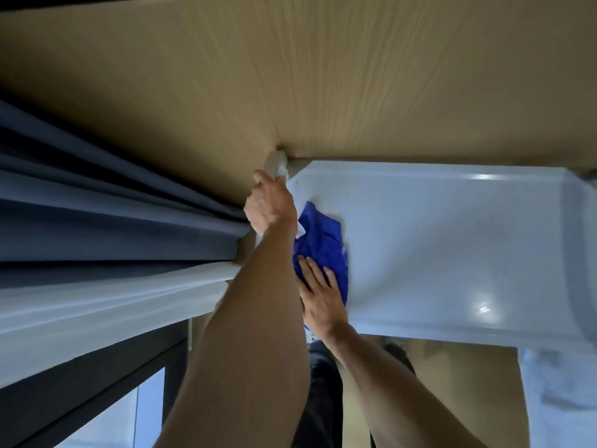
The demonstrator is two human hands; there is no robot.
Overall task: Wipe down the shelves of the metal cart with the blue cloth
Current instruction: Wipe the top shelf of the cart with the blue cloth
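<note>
The white metal cart's top shelf [452, 240] fills the right middle of the head view. A crumpled blue cloth [323, 237] lies on the shelf's left part. My right hand [321, 299] presses flat on the near end of the cloth, fingers straight. My left hand [269, 205] reaches to the shelf's far left corner and grips the cart's pale corner post [276, 161] there. My left forearm crosses in front of the cloth's left edge and hides it.
Grey and white curtains [113, 247] hang close against the cart's left side. Light wooden floor [323, 76] lies beyond the cart. A dark window frame [97, 383] runs along the lower left. Part of a lower white shelf [562, 399] shows at the lower right.
</note>
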